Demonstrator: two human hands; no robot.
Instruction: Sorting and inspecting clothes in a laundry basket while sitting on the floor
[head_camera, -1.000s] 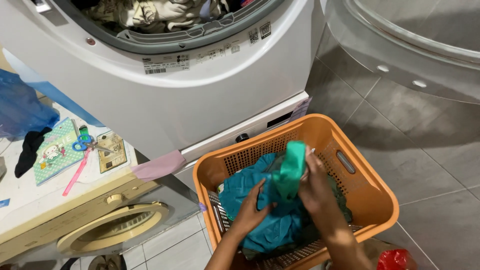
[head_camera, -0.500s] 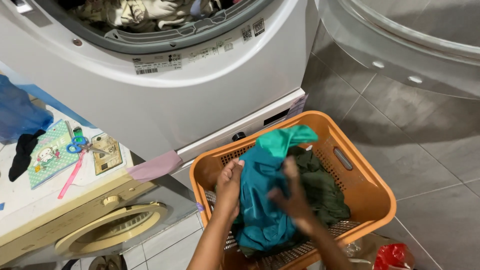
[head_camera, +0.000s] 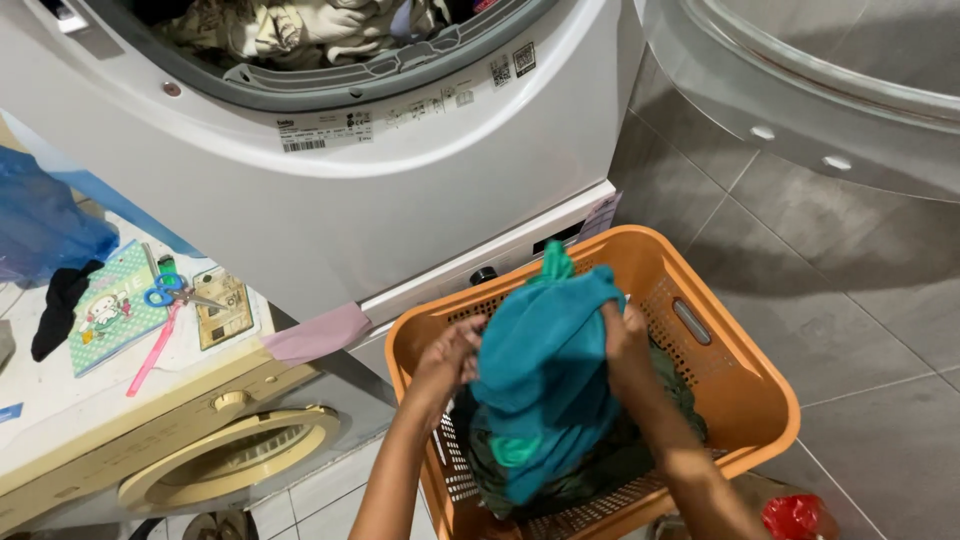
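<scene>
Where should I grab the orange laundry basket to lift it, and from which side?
Probably by the slot handle in the right wall of the orange laundry basket, coming from the tiled floor side. That wall is bare; the left hand and right hand are bunching the teal garment over the middle.

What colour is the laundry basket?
Orange, a perforated plastic laundry basket; it shows best in the head view.
</scene>
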